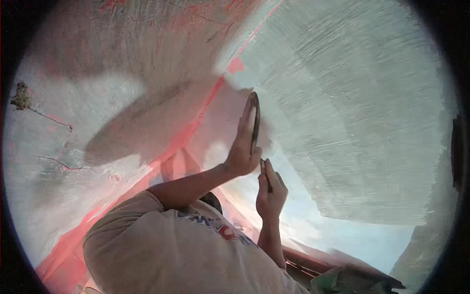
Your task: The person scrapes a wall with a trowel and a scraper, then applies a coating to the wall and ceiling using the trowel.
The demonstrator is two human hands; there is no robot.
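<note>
My left hand (242,154) holds a flat, dark-edged tool (256,117) upright, with its fingers pressed together along it, close to the curved plastered surface (352,108). Whether the tool touches that surface cannot be made out. Just below and to the right, my right hand (274,193) is closed around a thin brown object (263,167), mostly hidden by the fingers. A red line (210,98) runs diagonally across the surface behind the hands.
Cracks (73,167) and a rough hole (20,96) mark the surface at the left. A broad shadow (132,130) falls beside my left hand. My light shirt (181,250) fills the bottom centre. Dark, crumpled material (347,281) lies at the lower right.
</note>
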